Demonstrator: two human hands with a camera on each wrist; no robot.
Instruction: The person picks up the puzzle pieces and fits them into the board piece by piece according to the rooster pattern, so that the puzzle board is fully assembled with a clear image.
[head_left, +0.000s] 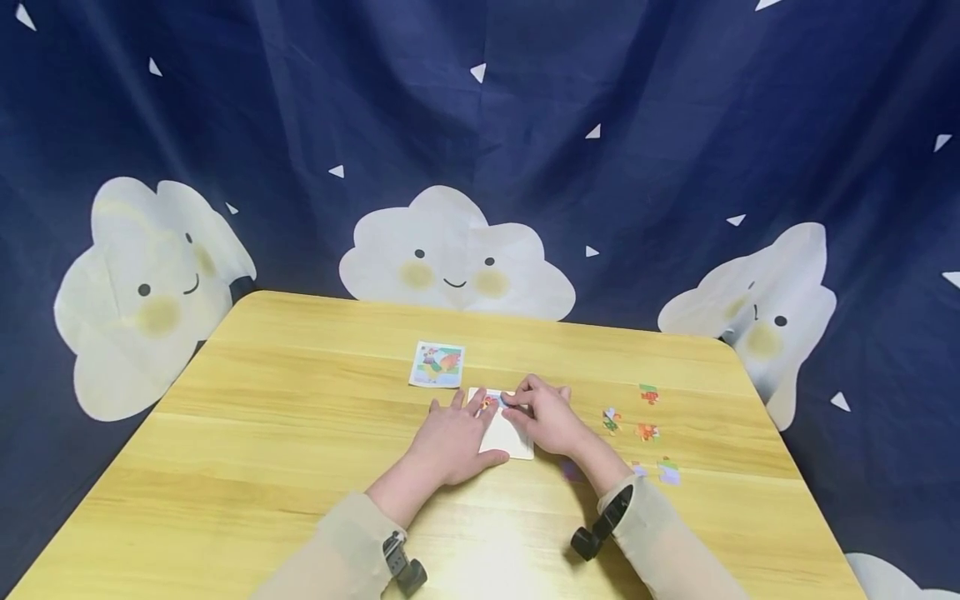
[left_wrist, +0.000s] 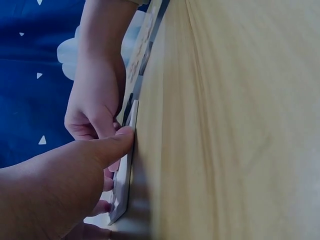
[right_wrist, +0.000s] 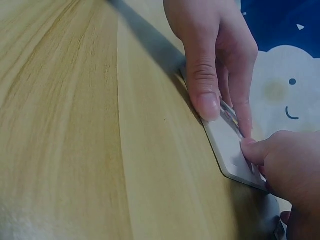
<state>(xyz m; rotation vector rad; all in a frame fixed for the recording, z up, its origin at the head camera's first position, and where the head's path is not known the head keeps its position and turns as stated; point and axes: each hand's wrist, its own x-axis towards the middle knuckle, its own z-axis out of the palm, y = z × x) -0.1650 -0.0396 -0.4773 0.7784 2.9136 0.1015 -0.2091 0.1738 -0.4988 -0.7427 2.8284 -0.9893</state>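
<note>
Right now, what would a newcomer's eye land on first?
Probably the smiling white cloud at the centre of the dark blue backdrop, behind the wooden table. Next, the left hand and right hand, close together at the white board. Colourful puzzle pieces lie right of the board.

Head view high, wrist views close

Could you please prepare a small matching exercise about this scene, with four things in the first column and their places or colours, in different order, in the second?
Things:
1. Card
2. Board
3. Loose pieces
4. Curtain

Places or colours:
A. dark blue, behind the table
B. white, touched by the left hand
C. scattered to the right of the board
D. beyond the board, slightly to its left

Pairs: 1-D, 2-B, 3-C, 4-A
</note>
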